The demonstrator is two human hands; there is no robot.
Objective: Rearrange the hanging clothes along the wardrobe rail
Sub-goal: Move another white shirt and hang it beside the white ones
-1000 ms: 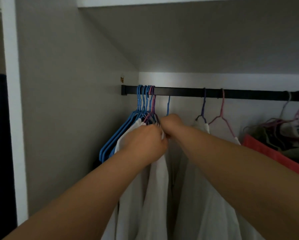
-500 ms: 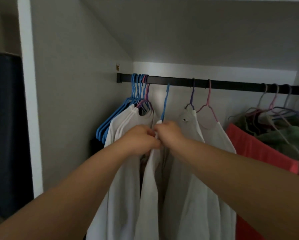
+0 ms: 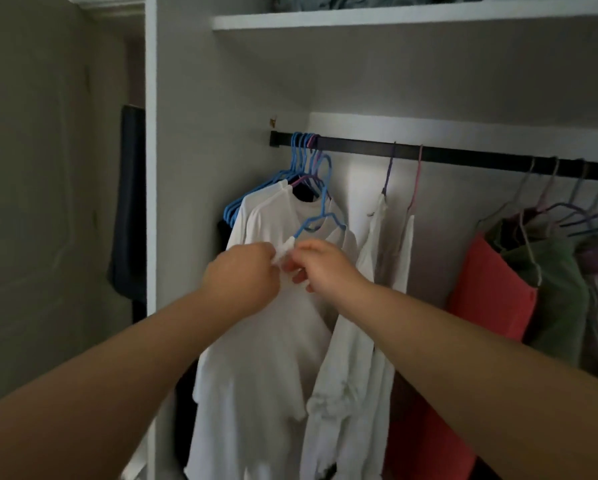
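Both hands, L (image 3: 242, 275) & R (image 3: 320, 265), pinch w/ curled fingers the white cloth garment (image 3: 283, 252) on a blue plastic hanger (image 3: 320, 216) lifted off, below the black metal rail (image 3: 463, 157).

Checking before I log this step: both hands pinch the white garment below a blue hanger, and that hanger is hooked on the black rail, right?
Not quite. In the head view the blue hanger is off the black rail, its hook below it. Both the left hand and right hand do pinch the white garment.
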